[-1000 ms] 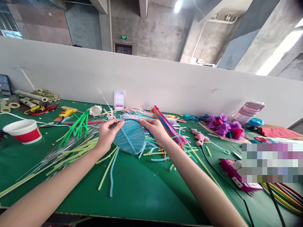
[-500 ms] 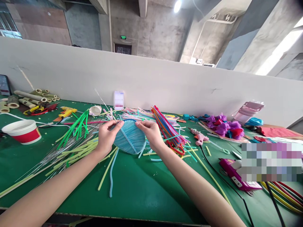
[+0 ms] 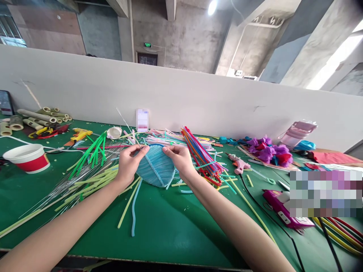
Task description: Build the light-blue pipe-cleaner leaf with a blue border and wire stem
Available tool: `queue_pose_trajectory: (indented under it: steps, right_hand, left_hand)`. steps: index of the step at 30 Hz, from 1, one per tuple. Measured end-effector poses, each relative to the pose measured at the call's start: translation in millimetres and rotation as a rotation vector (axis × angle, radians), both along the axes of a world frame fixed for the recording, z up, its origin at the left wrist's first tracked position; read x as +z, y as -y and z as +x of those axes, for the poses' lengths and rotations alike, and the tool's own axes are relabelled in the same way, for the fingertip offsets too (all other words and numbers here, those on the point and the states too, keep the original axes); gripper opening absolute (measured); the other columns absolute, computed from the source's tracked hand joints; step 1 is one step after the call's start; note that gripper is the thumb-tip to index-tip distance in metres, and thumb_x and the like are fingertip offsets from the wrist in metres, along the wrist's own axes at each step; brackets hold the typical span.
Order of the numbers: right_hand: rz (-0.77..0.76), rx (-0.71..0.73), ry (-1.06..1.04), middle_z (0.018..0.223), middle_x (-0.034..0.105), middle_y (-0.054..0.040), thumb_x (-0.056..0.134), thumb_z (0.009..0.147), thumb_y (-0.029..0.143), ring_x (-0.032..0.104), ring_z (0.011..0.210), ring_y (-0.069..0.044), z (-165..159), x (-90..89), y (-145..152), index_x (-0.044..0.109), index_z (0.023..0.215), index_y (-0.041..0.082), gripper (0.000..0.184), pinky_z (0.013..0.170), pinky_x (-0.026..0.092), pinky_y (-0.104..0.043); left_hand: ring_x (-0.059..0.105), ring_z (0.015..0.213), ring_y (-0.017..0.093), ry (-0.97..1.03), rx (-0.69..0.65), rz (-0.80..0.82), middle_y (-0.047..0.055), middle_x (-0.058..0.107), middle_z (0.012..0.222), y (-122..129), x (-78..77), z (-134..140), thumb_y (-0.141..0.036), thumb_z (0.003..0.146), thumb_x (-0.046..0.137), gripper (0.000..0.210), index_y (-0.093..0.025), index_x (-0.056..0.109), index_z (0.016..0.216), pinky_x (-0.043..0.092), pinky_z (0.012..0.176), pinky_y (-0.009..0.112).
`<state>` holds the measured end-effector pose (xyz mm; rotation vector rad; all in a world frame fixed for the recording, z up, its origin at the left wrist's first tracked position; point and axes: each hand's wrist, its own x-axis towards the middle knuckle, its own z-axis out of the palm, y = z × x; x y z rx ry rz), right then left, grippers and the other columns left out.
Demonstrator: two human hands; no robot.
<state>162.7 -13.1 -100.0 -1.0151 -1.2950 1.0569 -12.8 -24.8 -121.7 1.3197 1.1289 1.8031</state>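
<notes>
My left hand (image 3: pixel 127 166) pinches the blue leaf (image 3: pixel 156 168) at its wire stem (image 3: pixel 131 132); my right hand (image 3: pixel 181 161) clamps its upper edge between thumb and fingers, above the green table (image 3: pixel 170 234).

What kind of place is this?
It looks like a craft workshop: there's a blue leaf-shaped piece being held, a bundle of colourful craft stems and a pink glue gun.
</notes>
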Motion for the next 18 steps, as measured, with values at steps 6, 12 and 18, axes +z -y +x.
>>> queue_pose_trajectory:
  steps: [6,12,18]
  right_hand:
    - [-0.044,0.101,0.020,0.073,0.073,-0.0025,0.086,0.057,0.054,0.060,0.071,-0.017,8,5.5,-3,0.077,0.073,0.017,0.041,0.069,0.044,-0.030]
    - [-0.175,0.284,0.073,0.100,0.077,-0.0068,0.079,0.068,0.063,0.064,0.085,-0.018,23,18.7,-4,0.080,0.098,0.018,0.054,0.076,0.046,-0.030]
    - [-0.159,0.124,-0.062,0.099,0.075,-0.0085,0.082,0.063,0.063,0.066,0.086,-0.019,36,23.4,-16,0.076,0.084,0.018,0.049,0.077,0.049,-0.031]
  left_hand:
    - [0.062,0.076,0.019,-0.012,-0.010,-0.004,0.003,0.072,0.080,-1,0.8,-2,-0.048,0.072,0.081,0.031,-0.018,0.074,0.077,0.049,0.073,0.028]
    - [0.060,0.074,0.017,0.096,-0.007,-0.006,0.002,0.070,0.078,-8,-2.9,-6,-0.046,0.069,0.084,0.032,-0.017,0.075,0.079,0.047,0.073,0.028]
    - [0.059,0.077,0.015,0.196,-0.049,-0.017,0.001,0.069,0.080,-12,-5.0,-8,-0.044,0.069,0.086,0.033,-0.016,0.074,0.082,0.045,0.075,0.026]
